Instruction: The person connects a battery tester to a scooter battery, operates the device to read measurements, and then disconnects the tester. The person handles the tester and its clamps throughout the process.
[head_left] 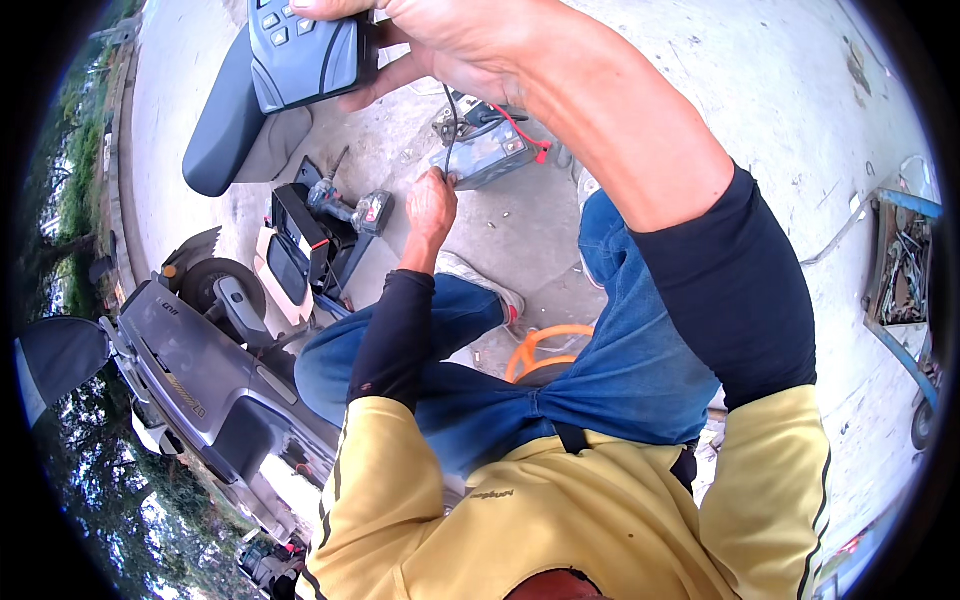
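Observation:
My right hand (pixel 440 50) reaches across to the upper left and holds a grey-blue handheld tester (pixel 305 65) with arrow buttons; its upper part lies outside the picture. The thumb is on its face and the fingers are behind it. A thin black cable (pixel 450 125) hangs down below that hand. My left hand (pixel 432 205) is closed around the lower end of this cable, close to a grey box-shaped battery (pixel 485 158) on the ground. A red clip (pixel 543 152) on a red lead lies at the battery's far right corner.
Left of my legs lie a cordless impact wrench (pixel 350 208) and a black open case (pixel 300 225). A grey scooter (pixel 200 360) stands at the left, its dark seat (pixel 225 120) farther off. An orange ring-shaped frame (pixel 545 350) is between my legs. A tool cart (pixel 905 265) stands right.

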